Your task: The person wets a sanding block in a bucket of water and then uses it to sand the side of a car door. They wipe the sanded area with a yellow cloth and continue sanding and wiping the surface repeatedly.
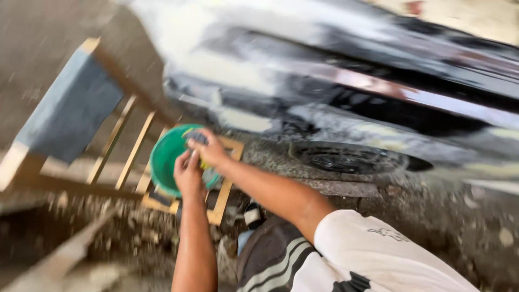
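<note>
Outdoors, blurred: left hand (188, 172) and right hand (210, 151) closed together on a yellow sponge (204, 164) over a green basin (168, 159), on a wooden chair frame (224, 189) at 9 o'clock. Could tip if pressed. Gravel ground (432, 205); soapy dark car (346, 81) at 12 to 3 o'clock.

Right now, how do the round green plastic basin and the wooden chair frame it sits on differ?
The round green plastic basin is curved and bright green; the wooden chair frame is straight-edged, of pale slats with a grey padded back. The basin is small and sits on the seat frame; the chair is larger and reaches well past it. Both hands, left hand and right hand, meet over the basin, not the chair. Both things stand beside the soapy dark car.
</note>
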